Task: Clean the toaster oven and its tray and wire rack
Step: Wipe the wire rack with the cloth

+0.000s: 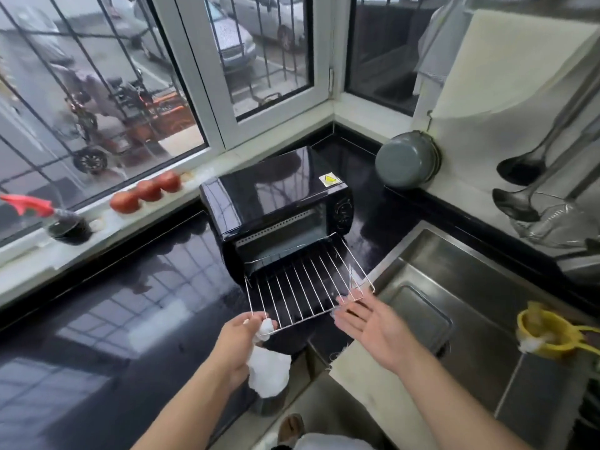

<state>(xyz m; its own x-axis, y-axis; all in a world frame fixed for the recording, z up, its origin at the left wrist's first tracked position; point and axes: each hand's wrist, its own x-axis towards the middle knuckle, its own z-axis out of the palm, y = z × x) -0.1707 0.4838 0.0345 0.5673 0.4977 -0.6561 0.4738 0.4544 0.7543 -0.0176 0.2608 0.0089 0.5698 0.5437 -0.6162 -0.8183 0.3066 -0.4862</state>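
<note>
The shiny chrome wire rack [306, 280] is half out of the small glossy black toaster oven [276, 209], its near edge hanging over the dropped door, above the dark polished worktop [130, 303]. My left hand [242, 339] pinches the rack's near left corner together with a crumpled white cloth [269, 371]; my right hand [370, 323] is spread flat, fingers straight, just at the near right edge, gripping nothing. I'd bring that right hand under the frame, keep the rack level, draw it straight out, then carry it to the steel sink [454, 287] alongside.
</note>
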